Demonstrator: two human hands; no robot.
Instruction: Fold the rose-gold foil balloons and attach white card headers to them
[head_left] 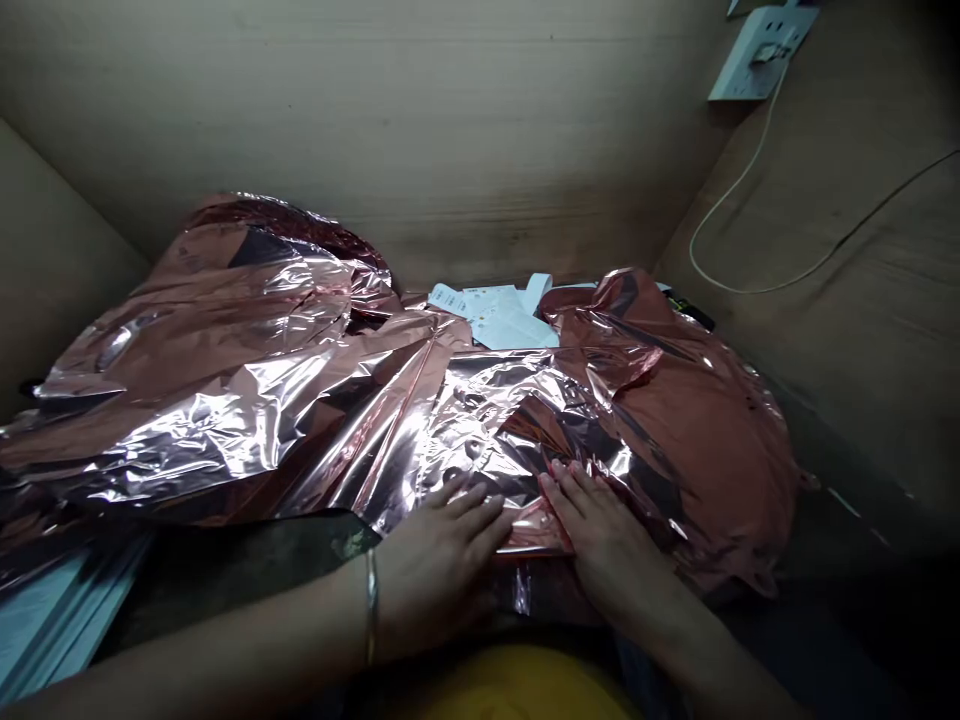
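Note:
Shiny pink metallic foil sheeting (225, 400) spreads across the work surface in crumpled, overlapping layers. My left hand (442, 545) lies flat on its near edge, fingers stretched forward; a bangle circles that wrist. To its right, my right hand (596, 525) rests palm down on the same foil with its fingers extended. Between and ahead of the hands is a smoother folded section of the foil. Behind that section lie several pale paper tags (502, 315), partly covered by the foil. What lies beneath the foil is hidden.
Wooden panels (450, 120) wall in the back and sides. A white power socket (763, 55) hangs at the upper right, its thin cable (697, 240) looping down along the wall. Flat pale sheets (67, 620) are stacked at the lower left.

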